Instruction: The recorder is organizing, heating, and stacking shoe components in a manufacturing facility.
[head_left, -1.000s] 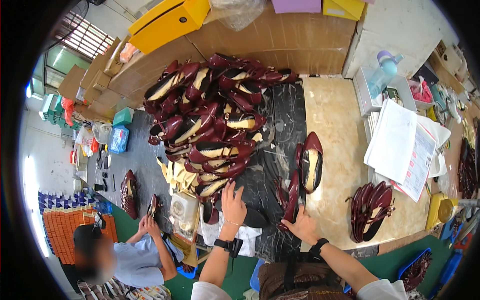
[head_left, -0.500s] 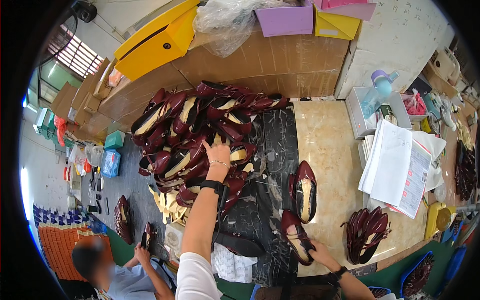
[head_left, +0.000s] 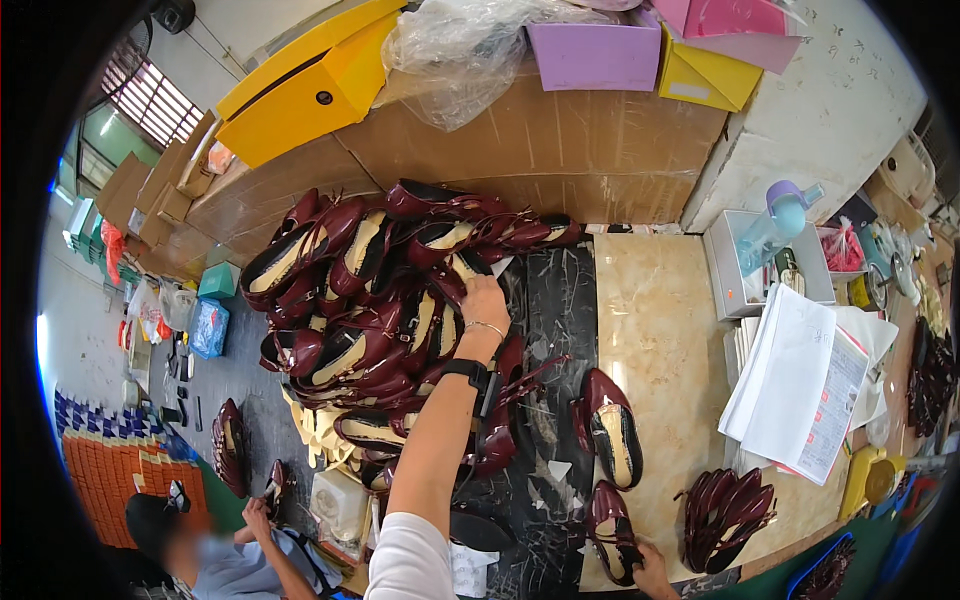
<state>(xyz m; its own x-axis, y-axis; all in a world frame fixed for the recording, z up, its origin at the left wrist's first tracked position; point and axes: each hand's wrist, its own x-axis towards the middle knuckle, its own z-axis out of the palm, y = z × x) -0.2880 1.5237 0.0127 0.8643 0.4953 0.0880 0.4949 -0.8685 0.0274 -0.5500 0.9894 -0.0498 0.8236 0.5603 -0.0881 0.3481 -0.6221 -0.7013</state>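
A heap of burgundy patent flat shoes point(head_left: 345, 290) with cream insoles and thin straps lies on the dark table. My left hand point(head_left: 487, 305) reaches across it, its fingers closed at the end of one shoe point(head_left: 458, 268) on the heap's right side; the fingertips are partly hidden. At the lower right, my right hand point(head_left: 652, 572) grips the heel end of another burgundy shoe point(head_left: 610, 520), its toe pointing away from me. Just beyond that toe rests a further burgundy shoe point(head_left: 612, 425) at the edge of the marbled board point(head_left: 650, 320).
On the board's right stand bundled burgundy shoes point(head_left: 730, 520). Papers point(head_left: 785, 375) and a white box point(head_left: 730, 270) with a bottle lie farther off. Cardboard point(head_left: 540, 140) borders the back. At lower left, a co-worker point(head_left: 245, 560) handles a shoe near a clear plastic container point(head_left: 340, 503).
My left hand has moved right over the heap and closed on a shoe there. My right hand still holds its shoe, now standing straighter. The whole view has shifted a little.
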